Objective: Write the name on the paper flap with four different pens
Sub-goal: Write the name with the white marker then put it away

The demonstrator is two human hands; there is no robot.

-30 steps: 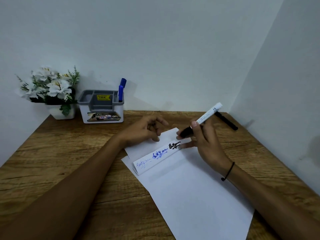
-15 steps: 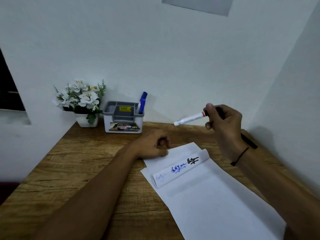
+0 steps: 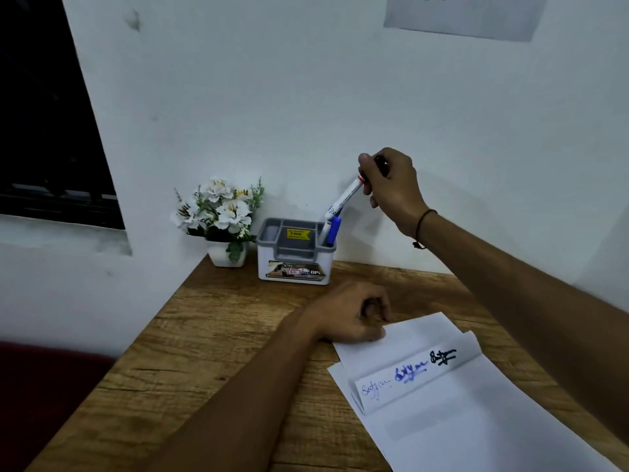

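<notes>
Paper flap (image 3: 417, 371), the folded white strip at the top of the white sheet of paper (image 3: 476, 424), lies on the brown wooden desk (image 3: 211, 352) at lower right, just beside our left hand.

Change noted, left to right:
- White potted flowers (image 3: 221, 212) and the grey-and-white plastic pen holder (image 3: 294, 253) now sit near the centre of view; a second ago they were off to the left, so our head has turned toward them.
- Left hand (image 3: 354, 315) stays curled in a loose fist, gripping nothing we can see, knuckles touching the top edge of the sheet.
- Right hand (image 3: 391, 185) has left the flap. A second ago it held the white-barrelled black marker (image 3: 343, 195) at the third name; now it grips that marker by its upper end and lowers it, tilted, into the holder's right compartment, next to the blue pen (image 3: 333, 229).

Meaning, as we judge it: the third pen is finished and is going back. One pen remains.

Flap appearance: three names in a row, faint thin blue at left, bold blue in the middle, black at right. To the right of the black name is a bare stretch, probably room enough for the fourth. The flap stands slightly raised at its left end.
</notes>
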